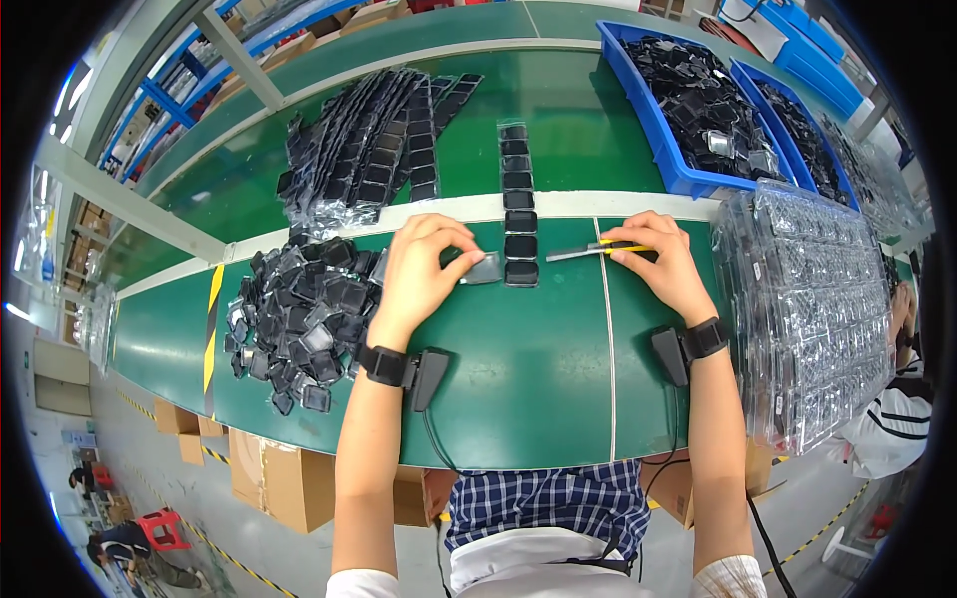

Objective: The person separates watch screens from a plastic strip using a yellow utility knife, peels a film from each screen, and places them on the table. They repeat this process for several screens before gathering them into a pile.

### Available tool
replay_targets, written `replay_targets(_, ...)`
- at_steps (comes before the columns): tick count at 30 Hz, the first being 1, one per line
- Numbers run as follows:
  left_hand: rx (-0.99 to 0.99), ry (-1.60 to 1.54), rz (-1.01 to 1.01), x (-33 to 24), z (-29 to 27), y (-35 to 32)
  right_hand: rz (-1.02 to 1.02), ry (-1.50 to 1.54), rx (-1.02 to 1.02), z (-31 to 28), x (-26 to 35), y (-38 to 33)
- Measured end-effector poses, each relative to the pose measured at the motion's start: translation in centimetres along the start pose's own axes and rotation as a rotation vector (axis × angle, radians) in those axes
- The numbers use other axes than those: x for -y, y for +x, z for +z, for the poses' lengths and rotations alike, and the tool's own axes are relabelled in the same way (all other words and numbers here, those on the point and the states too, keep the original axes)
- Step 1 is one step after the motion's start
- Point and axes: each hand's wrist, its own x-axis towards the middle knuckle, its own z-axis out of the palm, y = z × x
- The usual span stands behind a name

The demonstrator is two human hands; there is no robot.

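Note:
A strip of black squares in clear pockets [519, 199] runs lengthwise away from me in the middle of the table. Just left of its near end, my left hand [431, 264] pinches a small clear pouch [481, 269] between thumb and fingers. My right hand [656, 257] is closed around scissors [588, 250] with yellow and black handles. Their silver blades point left toward the strip, apart from it. Beside my left wrist lies a heap of single black pouches [309, 319], partly hidden by that hand.
Many more strips [374, 140] are piled at the far left. Blue bins [678, 174] of black pieces stand far right. Stacked clear plastic trays [807, 319] line the right side, with another person's sleeve [887, 429] beyond. A white rail [578, 205] crosses the green table [518, 399].

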Motion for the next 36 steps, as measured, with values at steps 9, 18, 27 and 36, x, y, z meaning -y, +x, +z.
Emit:
replay_targets(9, 0.166, 0.089, 0.180, -2.2, 1.0, -0.4, 0.070, -0.146, -0.117, 3.1, 0.8, 0.3)
replay_targets(18, 0.017, -0.022, 0.255, -1.3, 2.5, 1.1, -0.027, -0.110, 0.041, 2.9, 2.4, 1.0)
replay_targets(27, 0.109, -0.145, 0.084, -0.6, 3.1, 3.3, -0.043, -0.140, 0.039, 3.0, 3.2, 1.5)
replay_targets(36, 0.154, -0.192, 0.062, -0.7, 2.8, 4.3, -0.022, -0.102, 0.003, 4.2, 3.2, 1.8)
